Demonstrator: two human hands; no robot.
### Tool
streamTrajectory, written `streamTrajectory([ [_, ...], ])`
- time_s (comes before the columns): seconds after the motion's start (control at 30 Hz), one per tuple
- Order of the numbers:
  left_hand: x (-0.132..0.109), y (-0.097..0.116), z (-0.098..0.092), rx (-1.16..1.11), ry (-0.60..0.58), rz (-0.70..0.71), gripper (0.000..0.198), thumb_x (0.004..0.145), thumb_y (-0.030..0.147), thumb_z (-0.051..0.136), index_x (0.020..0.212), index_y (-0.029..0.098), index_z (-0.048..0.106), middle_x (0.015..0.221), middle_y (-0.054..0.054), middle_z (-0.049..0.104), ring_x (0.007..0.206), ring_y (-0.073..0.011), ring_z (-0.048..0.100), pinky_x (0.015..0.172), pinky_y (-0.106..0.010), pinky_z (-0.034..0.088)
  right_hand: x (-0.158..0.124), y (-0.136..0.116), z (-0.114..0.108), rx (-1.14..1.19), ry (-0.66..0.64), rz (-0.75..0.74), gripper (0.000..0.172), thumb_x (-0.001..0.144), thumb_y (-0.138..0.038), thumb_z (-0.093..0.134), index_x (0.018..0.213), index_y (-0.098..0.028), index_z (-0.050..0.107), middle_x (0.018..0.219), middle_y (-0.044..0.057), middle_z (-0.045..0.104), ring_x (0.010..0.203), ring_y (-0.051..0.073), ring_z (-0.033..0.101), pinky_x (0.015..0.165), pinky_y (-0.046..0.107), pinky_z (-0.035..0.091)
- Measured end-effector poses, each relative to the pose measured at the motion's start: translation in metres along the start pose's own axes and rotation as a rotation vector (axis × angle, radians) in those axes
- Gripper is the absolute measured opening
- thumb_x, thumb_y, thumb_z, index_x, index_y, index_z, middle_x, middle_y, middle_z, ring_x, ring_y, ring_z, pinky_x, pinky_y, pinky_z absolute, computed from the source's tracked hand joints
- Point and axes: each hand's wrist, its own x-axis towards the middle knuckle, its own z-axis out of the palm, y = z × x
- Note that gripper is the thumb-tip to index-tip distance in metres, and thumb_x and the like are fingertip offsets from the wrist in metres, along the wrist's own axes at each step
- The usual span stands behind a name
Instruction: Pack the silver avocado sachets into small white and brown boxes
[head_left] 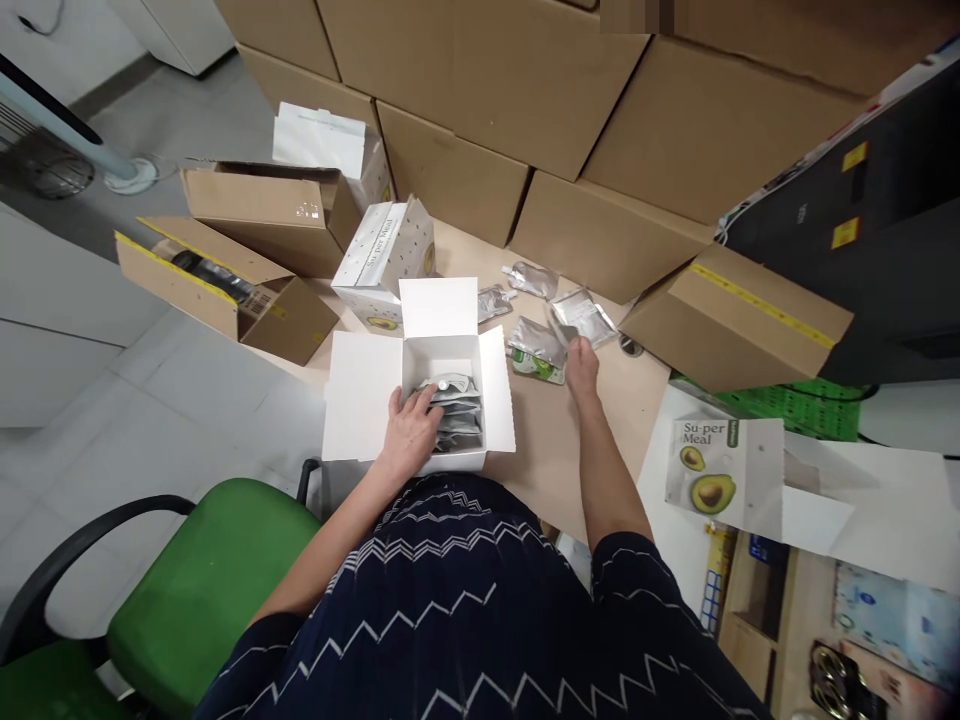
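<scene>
A white carton (364, 390) stands with its flaps folded out, and silvery pouches (459, 420) are packed upright in a row inside. My left hand (412, 425) rests over its left wall, fingers apart, the fingertips against the pouches. At the right, my right hand (582, 372) is closed on the near edge of a silver pouch (564, 318). Left of that hand lies another silver pouch (536, 340), partly over a green printed pouch (537, 368). More silver pouches, one with a spout (532, 279), lie behind on the table.
A closed Su-per Meal carton (386, 262) stands behind the open one. Open brown boxes (259, 215) are at the left, another brown box (739, 325) at the right. Large brown cartons (450, 175) line the table's back. A green chair (217, 560) is at lower left.
</scene>
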Motion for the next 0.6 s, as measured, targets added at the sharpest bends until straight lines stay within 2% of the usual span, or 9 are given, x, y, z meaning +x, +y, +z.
streamTrajectory([
  [0.1, 0.0, 0.0, 0.0, 0.032, -0.002, 0.003, 0.024, 0.089, 0.008, 0.05, 0.094, 0.021, 0.069, 0.148, -0.014, 0.055, 0.123, -0.0306, 0.06, 0.115, -0.063, 0.031, -0.003, -0.012, -0.016, 0.422, 0.152, 0.222, 0.041, 0.097, -0.052, 0.026, 0.112, -0.023, 0.051, 0.106, 0.01, 0.065, 0.088, 0.019, 0.065, 0.066, 0.032, 0.059],
  [0.2, 0.0, 0.001, 0.0, 0.067, 0.001, 0.005, 0.022, 0.091, 0.01, 0.05, 0.094, 0.02, 0.069, 0.147, -0.015, 0.055, 0.121, -0.0305, 0.061, 0.114, -0.063, 0.033, -0.01, -0.027, -0.035, 0.747, 0.131, 0.24, 0.033, 0.093, -0.055, 0.042, 0.11, -0.027, 0.048, 0.101, 0.005, 0.063, 0.076, 0.015, 0.064, 0.054, 0.027, 0.055],
  [0.33, -0.001, 0.003, -0.002, 0.09, 0.004, 0.004, 0.023, 0.091, 0.009, 0.049, 0.094, 0.02, 0.069, 0.151, -0.015, 0.051, 0.121, -0.0297, 0.061, 0.113, -0.061, 0.035, -0.026, -0.061, -0.064, 0.935, 0.073, -0.034, 0.036, 0.079, -0.049, 0.072, 0.105, -0.028, 0.056, 0.099, 0.001, 0.064, 0.067, 0.013, 0.061, 0.047, 0.023, 0.051],
  [0.47, -0.001, 0.004, -0.004, 0.084, -0.001, 0.005, 0.025, 0.09, 0.007, 0.048, 0.092, 0.02, 0.069, 0.153, -0.014, 0.05, 0.122, -0.0304, 0.061, 0.113, -0.062, 0.035, -0.047, -0.112, -0.082, 0.966, 0.004, -0.322, 0.025, 0.085, -0.047, 0.07, 0.101, -0.03, 0.061, 0.09, -0.003, 0.068, 0.06, 0.011, 0.06, 0.049, 0.024, 0.051],
  [0.53, -0.001, 0.005, -0.004, 0.084, 0.001, 0.003, 0.024, 0.09, 0.008, 0.048, 0.091, 0.02, 0.069, 0.151, -0.014, 0.052, 0.121, -0.0306, 0.061, 0.113, -0.062, 0.035, -0.059, -0.139, -0.082, 0.89, -0.064, -0.42, 0.019, 0.09, -0.046, 0.066, 0.099, -0.029, 0.063, 0.084, -0.004, 0.068, 0.057, 0.01, 0.059, 0.048, 0.023, 0.048],
  [0.6, -0.001, 0.004, -0.003, 0.087, 0.006, -0.003, 0.023, 0.091, 0.009, 0.049, 0.092, 0.019, 0.069, 0.149, -0.015, 0.053, 0.118, -0.0305, 0.063, 0.113, -0.063, 0.034, -0.071, -0.164, -0.076, 0.674, -0.178, -0.528, 0.017, 0.095, -0.044, 0.06, 0.098, -0.028, 0.066, 0.081, -0.004, 0.067, 0.058, 0.011, 0.059, 0.051, 0.023, 0.046],
])
